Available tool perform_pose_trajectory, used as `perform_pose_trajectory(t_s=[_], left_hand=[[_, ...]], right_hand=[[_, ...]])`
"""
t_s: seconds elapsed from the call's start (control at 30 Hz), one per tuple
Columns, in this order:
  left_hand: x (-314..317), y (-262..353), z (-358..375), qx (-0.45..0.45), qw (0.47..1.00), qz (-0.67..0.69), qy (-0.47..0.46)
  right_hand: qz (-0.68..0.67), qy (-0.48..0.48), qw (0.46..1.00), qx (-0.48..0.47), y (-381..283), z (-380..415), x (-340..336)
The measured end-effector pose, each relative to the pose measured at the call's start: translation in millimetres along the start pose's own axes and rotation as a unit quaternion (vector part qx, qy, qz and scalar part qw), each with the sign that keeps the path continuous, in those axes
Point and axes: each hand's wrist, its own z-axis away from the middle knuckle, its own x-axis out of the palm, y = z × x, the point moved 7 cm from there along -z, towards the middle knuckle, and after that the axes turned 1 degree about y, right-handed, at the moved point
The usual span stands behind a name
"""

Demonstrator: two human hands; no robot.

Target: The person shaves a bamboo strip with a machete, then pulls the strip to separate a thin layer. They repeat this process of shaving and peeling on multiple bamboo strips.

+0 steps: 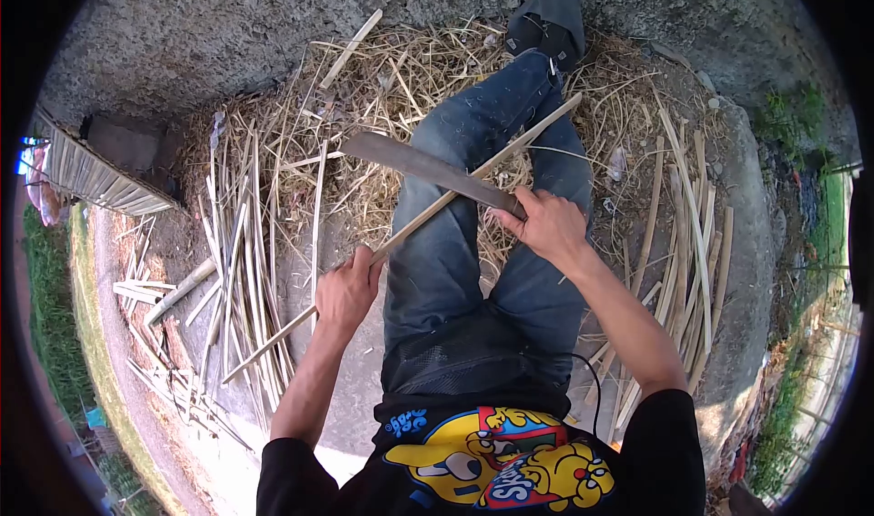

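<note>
My left hand [345,288] is closed round a long, thin bamboo strip [423,214], which slants from the lower left up across my thighs to the far leg. In my right hand [552,227] is the handle of a machete [428,168], its broad dark blade pointing to the upper left. The blade crosses over the strip above my left thigh, close to it or against it. Jeans [432,270] cover my outstretched legs, and the strip passes over both of them.
Split bamboo strips [241,252] lie in a loose bundle on the left, and another bundle [687,252] on the right. Shavings [382,88] litter the ground around my feet. A rough concrete wall [246,24] rises ahead. A slatted bamboo panel [105,170] stands at the far left.
</note>
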Motion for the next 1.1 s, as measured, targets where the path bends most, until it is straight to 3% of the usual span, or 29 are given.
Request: perform_pose_trajectory(t_s=[0.07, 0.17, 0.27, 0.33, 0.4, 0.47, 0.57, 0.67, 0.73, 0.8, 0.83, 0.87, 0.9, 0.97, 1.03, 1.07, 1.1], left_hand=[[1, 0, -2, 0.001, 1.0, 0.0, -0.005], [-2, 13, 1, -0.005, 1.0, 0.012, 0.004], [-7, 24, 3, 0.02, 1.0, 0.015, -0.005], [-10, -15, 20, -0.027, 0.999, -0.02, -0.005], [-17, -40, 45, 0.009, 0.999, -0.01, 0.029], [-21, -35, 46, -0.006, 1.0, -0.013, 0.015], [-8, -16, 28, -0.008, 1.0, 0.001, 0.0], [-1, 5, 11, 0.02, 1.0, 0.024, 0.004], [-8, 6, 8, 0.033, 0.999, 0.001, 0.02], [-10, -29, 27, 0.008, 0.999, -0.025, 0.021], [-11, -51, 45, 0.011, 0.999, -0.037, 0.037], [-15, -69, 61, 0.01, 0.999, -0.028, 0.045], [-13, -89, 79, -0.007, 0.999, -0.018, 0.045], [-9, -104, 95, -0.029, 0.998, -0.008, 0.048], [0, -105, 103, -0.048, 0.998, 0.014, 0.03], [2, -98, 98, -0.059, 0.997, 0.035, 0.036], [4, -92, 92, -0.066, 0.997, 0.037, 0.03]], right_hand=[[0.027, 0.011, 0.999, -0.014, -1, -3, -1], [-0.061, -0.039, 0.997, 0.019, -28, 1, 3], [0.001, -0.058, 0.998, -0.039, -58, 2, -3], [0.004, 0.006, 0.998, 0.061, -4, -16, -15], [0.009, 0.03, 0.982, 0.186, 90, -35, -24], [-0.011, 0.07, 0.977, 0.202, 137, -35, -34], [-0.038, 0.054, 0.987, 0.144, 75, -16, -42], [-0.004, -0.035, 0.997, 0.072, 5, 4, -16], [0.015, -0.034, 0.999, 0.018, -8, 9, -9], [0.024, 0.008, 0.995, 0.101, 47, 0, -17], [0.006, 0.038, 0.981, 0.189, 97, -4, -31], [-0.02, 0.113, 0.968, 0.222, 160, -4, -43], [-0.01, 0.128, 0.945, 0.3, 223, 3, -52], [0.063, 0.182, 0.92, 0.341, 350, 36, -55], [-0.092, 0.22, 0.88, 0.411, 322, 67, -84], [-0.088, 0.206, 0.884, 0.411, 313, 75, -84], [-0.212, 0.22, 0.857, 0.414, 309, 86, -76]])
